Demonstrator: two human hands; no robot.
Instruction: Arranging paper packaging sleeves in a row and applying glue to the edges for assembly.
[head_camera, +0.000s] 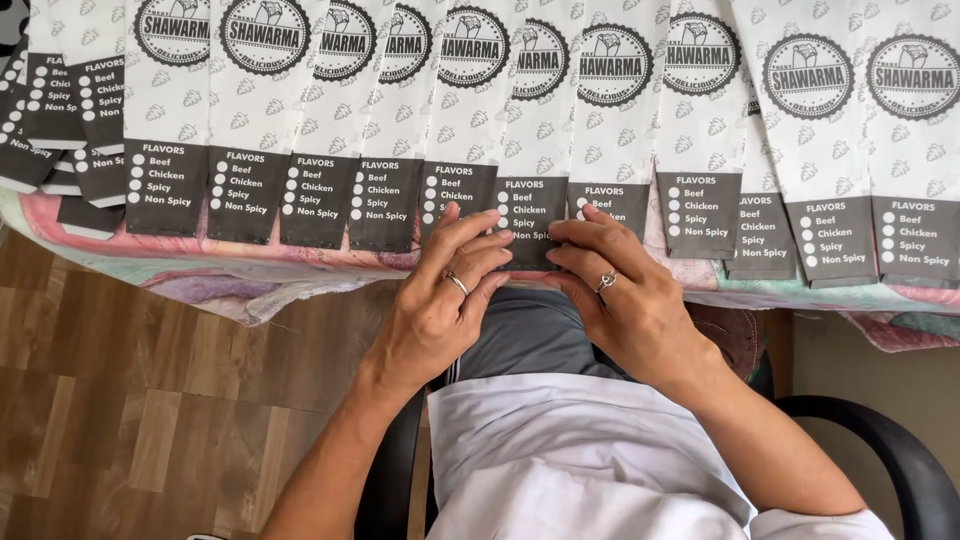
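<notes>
We see a bench (300, 285) draped in a pastel cloth (250, 280), with a row of white and grey paper sleeves (250, 120) overlapping along its near edge. Both our hands meet at one sleeve (532, 140) in the middle. Our left hand (445, 300) presses spread fingers on its grey bottom flap; our right hand (620, 290) does likewise, fingers flat, neither pinching.
</notes>
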